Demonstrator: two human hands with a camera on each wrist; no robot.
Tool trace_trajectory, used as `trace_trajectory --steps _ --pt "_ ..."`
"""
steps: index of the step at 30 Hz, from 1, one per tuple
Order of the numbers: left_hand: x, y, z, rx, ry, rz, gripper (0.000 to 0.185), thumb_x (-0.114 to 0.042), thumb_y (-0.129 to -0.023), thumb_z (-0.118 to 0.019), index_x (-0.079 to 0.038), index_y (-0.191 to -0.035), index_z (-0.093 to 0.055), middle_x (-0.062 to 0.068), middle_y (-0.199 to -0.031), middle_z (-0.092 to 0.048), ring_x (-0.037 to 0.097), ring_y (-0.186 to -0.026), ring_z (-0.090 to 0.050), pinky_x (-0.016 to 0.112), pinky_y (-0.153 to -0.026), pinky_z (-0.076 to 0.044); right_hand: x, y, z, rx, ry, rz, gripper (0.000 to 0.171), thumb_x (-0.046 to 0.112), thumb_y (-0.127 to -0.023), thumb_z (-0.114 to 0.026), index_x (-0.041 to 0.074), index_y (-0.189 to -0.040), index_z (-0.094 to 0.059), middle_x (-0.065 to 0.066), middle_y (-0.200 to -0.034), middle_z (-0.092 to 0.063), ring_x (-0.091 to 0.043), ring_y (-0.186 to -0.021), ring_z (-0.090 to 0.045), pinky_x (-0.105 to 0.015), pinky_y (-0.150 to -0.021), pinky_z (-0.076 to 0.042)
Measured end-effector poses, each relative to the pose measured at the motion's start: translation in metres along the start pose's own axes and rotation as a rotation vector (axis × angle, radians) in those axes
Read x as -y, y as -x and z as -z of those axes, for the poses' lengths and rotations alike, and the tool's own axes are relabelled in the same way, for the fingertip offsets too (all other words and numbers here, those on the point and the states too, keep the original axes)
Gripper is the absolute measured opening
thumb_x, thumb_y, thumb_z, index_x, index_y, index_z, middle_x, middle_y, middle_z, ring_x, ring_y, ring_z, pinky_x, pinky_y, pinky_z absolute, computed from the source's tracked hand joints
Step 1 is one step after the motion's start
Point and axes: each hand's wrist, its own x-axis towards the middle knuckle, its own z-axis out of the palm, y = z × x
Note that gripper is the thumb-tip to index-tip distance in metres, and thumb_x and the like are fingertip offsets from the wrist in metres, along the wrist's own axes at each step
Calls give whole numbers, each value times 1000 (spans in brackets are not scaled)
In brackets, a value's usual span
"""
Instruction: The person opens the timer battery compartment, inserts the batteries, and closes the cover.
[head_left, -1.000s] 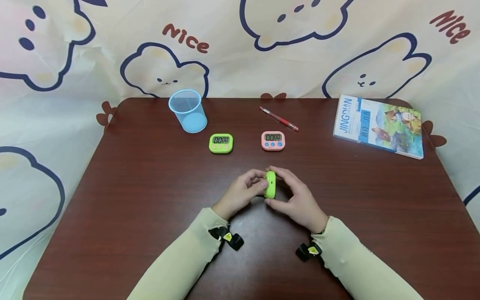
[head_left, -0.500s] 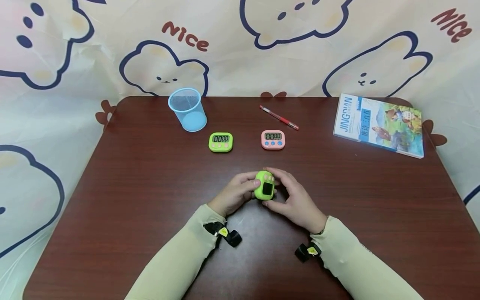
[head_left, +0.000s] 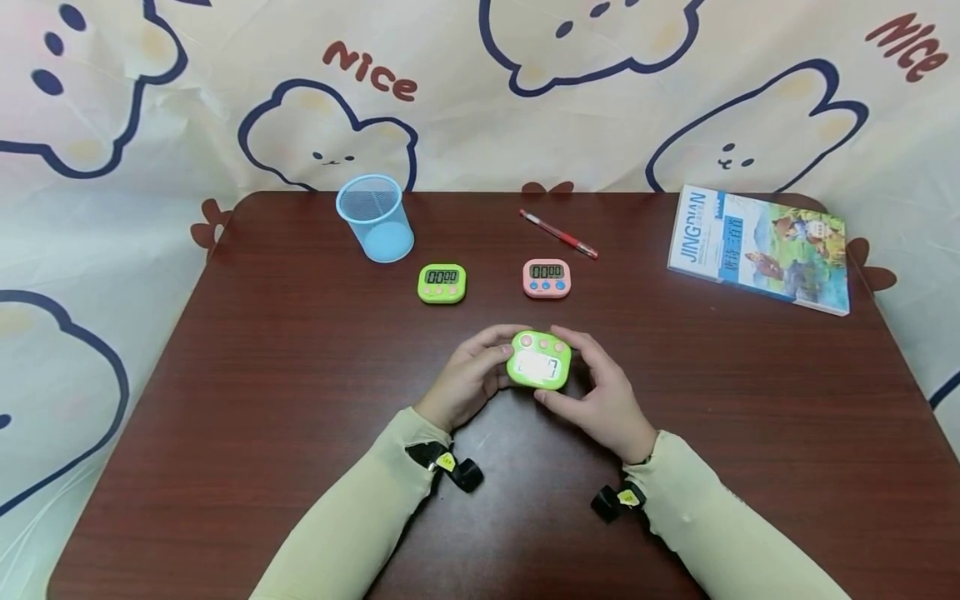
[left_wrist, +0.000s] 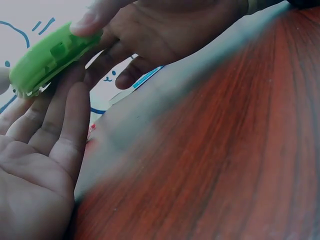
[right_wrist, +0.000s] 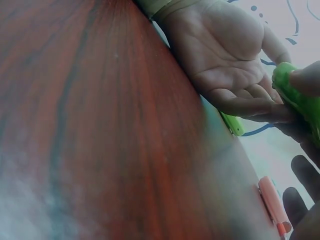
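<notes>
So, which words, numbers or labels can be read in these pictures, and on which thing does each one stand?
"Nice": backdrop cloth, twice, upper left and upper right.
"JINGDIAN": book, along its left edge; the smaller print is unreadable.
"00 00": green timer on the table.
"00 00": pink timer.
Held green timer: screen washed out by glare, unreadable.

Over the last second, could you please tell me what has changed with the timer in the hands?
Both hands, left hand and right hand, turned the held green timer from edge-on to face-up, display now showing. The other green timer, pink timer, pen, mesh cup and book stayed put.
</notes>
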Motion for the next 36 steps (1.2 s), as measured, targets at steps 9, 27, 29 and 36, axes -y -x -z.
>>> trace_trajectory --steps 9,27,29,36 --pt "3 -1 1 -75 40 -35 27 6 -95 -52 -4 -119 -47 9 -108 -69 19 -91 -69 33 -78 -59 -2 -2 -3 -196 -116 -19 46 -9 -85 -73 0 -126 -54 -11 -122 -61 -28 -88 -54 -25 -65 -43" --pt "4 -1 -3 41 -246 15 46 5 -95 -62 0 -137 -45 20 -117 -67 13 -87 -66 23 -71 -56 -3 -1 -5 -31 -247 -84 58 -5 -86 -75 1 -140 -52 -13 -133 -55 -16 -105 -60 -18 -81 -54" --pt "4 -1 -3 46 -292 11 48 2 -97 -62 -2 -142 -45 21 -116 -68 12 -86 -66 22 -70 -55 -2 -1 -5 25 -211 -108 62 1 -85 -79 5 -141 -53 -9 -136 -52 -17 -110 -59 -19 -84 -54" --pt "3 -2 -4 53 -208 -25 54 6 -98 -57 -1 -148 -37 27 -126 -61 18 -104 -67 28 -86 -57 -2 -1 -4 88 -90 -185 82 7 -81 -85 14 -150 -41 -8 -122 -59 -18 -85 -59 -19 -67 -51"
